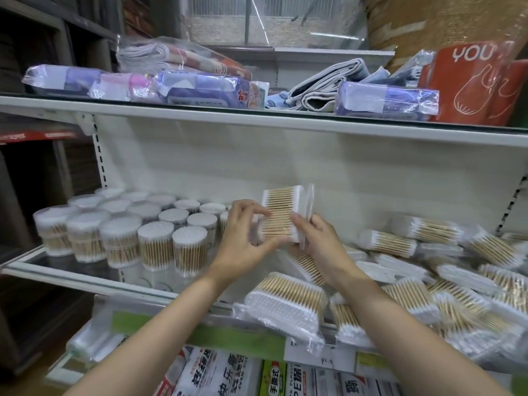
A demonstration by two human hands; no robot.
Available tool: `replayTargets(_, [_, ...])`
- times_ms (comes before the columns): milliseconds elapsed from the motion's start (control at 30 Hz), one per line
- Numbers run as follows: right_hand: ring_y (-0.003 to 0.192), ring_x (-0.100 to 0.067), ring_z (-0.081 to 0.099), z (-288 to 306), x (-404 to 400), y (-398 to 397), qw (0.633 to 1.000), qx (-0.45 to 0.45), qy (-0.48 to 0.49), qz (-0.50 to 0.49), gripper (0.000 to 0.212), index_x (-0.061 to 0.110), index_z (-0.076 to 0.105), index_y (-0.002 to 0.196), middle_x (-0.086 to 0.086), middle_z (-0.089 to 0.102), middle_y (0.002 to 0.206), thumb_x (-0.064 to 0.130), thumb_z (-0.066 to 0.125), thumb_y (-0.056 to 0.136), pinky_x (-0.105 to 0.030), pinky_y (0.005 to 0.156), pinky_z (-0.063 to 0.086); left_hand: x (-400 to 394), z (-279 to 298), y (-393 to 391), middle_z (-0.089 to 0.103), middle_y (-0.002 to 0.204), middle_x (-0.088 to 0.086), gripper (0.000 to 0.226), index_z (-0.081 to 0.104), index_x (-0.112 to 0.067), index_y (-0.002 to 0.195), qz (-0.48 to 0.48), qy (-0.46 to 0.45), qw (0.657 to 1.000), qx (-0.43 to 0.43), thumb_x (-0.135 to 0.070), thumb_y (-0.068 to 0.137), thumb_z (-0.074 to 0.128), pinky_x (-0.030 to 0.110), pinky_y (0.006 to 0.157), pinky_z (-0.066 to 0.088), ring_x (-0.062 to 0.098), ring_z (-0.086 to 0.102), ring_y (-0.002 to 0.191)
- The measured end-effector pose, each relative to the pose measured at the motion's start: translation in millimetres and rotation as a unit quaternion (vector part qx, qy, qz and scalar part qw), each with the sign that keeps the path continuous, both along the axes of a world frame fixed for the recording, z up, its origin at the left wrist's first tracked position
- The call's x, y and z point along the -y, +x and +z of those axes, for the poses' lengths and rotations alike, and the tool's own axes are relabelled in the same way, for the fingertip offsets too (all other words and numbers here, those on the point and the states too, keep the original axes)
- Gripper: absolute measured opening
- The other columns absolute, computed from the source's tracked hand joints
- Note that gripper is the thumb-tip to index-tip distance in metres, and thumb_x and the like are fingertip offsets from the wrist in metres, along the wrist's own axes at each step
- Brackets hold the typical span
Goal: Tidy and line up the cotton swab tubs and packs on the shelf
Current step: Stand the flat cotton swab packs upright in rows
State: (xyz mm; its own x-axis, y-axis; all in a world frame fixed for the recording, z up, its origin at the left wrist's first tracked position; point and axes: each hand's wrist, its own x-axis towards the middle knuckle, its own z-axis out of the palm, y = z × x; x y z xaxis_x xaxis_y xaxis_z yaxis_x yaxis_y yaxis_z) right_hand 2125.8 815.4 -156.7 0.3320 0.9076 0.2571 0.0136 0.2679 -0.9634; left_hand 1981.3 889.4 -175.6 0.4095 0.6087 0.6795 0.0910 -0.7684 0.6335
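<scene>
Fingers of both hands — left (243, 238), right (320, 238) — grip one swab pack (281, 215) above the shelf (85, 277).

Even bright light, soft motion blur, wide-angle bending at edges.

From my feed I see two bare forearms coming up from the bottom of the frame toward the middle. No sleeve shows on either one; both are uncovered from the lower edge of the frame to the wrist. The left hand (243, 238) sits just left of the frame's centre and the right hand (320, 241) just right of it. I see no glove, ring, watch or bracelet on either hand or wrist. The nails look short and plain, though motion blur softens the fingers (251, 208). Nothing else of the person shows.
</scene>
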Motion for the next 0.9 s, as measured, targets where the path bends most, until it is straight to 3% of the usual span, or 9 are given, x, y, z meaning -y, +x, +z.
replayTargets(100, [0.087,-0.025,0.067,3.0,-1.1,5.5,0.998,-0.042,0.032,-0.024,0.033,0.012,0.067,0.098,-0.010,0.072,0.092,0.035,0.042,0.097,-0.036,0.080,0.052,0.4,2.0,-1.5,0.042,0.117,-0.013,0.047,0.046,-0.036,0.107,-0.015,0.011,0.999,-0.040,-0.041,0.072,0.076,0.007,0.088,0.041,-0.008,0.047,0.105])
replayTargets(167, [0.084,-0.024,0.060,2.6,-2.8,9.8,0.997,-0.035,0.055,-0.043,0.034,0.016,0.071,0.091,-0.006,0.069,0.087,0.028,0.040,0.099,-0.034,0.075,0.048,-0.6,4.5,-2.5,0.056,0.105,-0.011,0.025,0.052,-0.032,0.096,-0.036,-0.038,0.999,-0.011,-0.032,0.080,0.070,0.015,0.078,0.048,-0.003,0.057,0.090])
replayTargets(233, [0.091,-0.025,0.059,0.9,-4.7,10.8,0.998,0.004,0.056,-0.038,0.031,0.019,0.072,0.093,-0.006,0.069,0.094,0.022,0.042,0.098,-0.034,0.076,0.046,-3.2,8.4,-3.9,0.065,0.091,-0.006,0.003,0.058,-0.024,0.090,-0.070,-0.070,0.995,0.023,-0.026,0.090,0.060,0.024,0.076,0.050,0.007,0.062,0.085])
replayTargets(333, [0.099,-0.024,0.062,0.9,-6.5,5.9,0.998,0.052,0.037,-0.018,0.024,0.020,0.069,0.102,-0.006,0.071,0.105,0.012,0.047,0.094,-0.037,0.085,0.046,-8.7,12.5,-7.8,0.064,0.094,0.001,0.013,0.062,-0.016,0.090,-0.095,-0.056,0.994,0.024,-0.024,0.094,0.053,0.029,0.080,0.051,0.014,0.062,0.089])
replayTargets(467, [0.101,-0.018,0.063,3.1,-3.2,0.2,0.995,0.086,0.042,-0.005,0.032,0.021,0.073,0.102,-0.003,0.069,0.111,0.002,0.050,0.090,-0.038,0.089,0.046,-11.6,14.2,-8.7,0.058,0.091,0.003,0.021,0.053,-0.014,0.085,-0.101,-0.092,0.990,0.022,-0.033,0.087,0.062,0.021,0.077,0.044,0.009,0.055,0.084])
replayTargets(633, [0.113,-0.006,0.056,6.2,3.2,-9.6,0.986,0.155,0.052,-0.005,0.028,0.014,0.075,0.095,0.007,0.060,0.124,-0.001,0.054,0.086,-0.021,0.094,0.045,-15.4,22.4,-7.4,0.051,0.080,-0.004,0.038,0.043,-0.013,0.089,-0.068,-0.162,0.983,0.050,-0.032,0.077,0.073,0.020,0.071,0.045,0.008,0.051,0.074])
replayTargets(800, [0.114,-0.017,0.060,8.6,-1.9,-14.5,0.996,0.054,0.069,-0.006,0.027,0.013,0.061,0.086,0.001,0.067,0.119,-0.011,0.048,0.084,-0.026,0.086,0.045,-25.5,28.4,-11.0,0.052,0.086,-0.003,0.040,0.040,-0.021,0.092,-0.086,-0.199,0.975,0.057,-0.032,0.077,0.075,0.035,0.076,0.052,0.013,0.056,0.077])
replayTargets(900, [0.104,-0.015,0.064,9.6,-0.9,-19.1,0.996,0.065,0.064,0.001,0.028,0.014,0.056,0.088,-0.005,0.070,0.110,-0.012,0.045,0.086,-0.021,0.078,0.048,-31.5,32.7,-14.2,0.052,0.094,0.000,0.054,0.038,-0.016,0.105,-0.056,-0.195,0.979,0.034,-0.042,0.074,0.074,0.034,0.078,0.051,0.018,0.056,0.087])
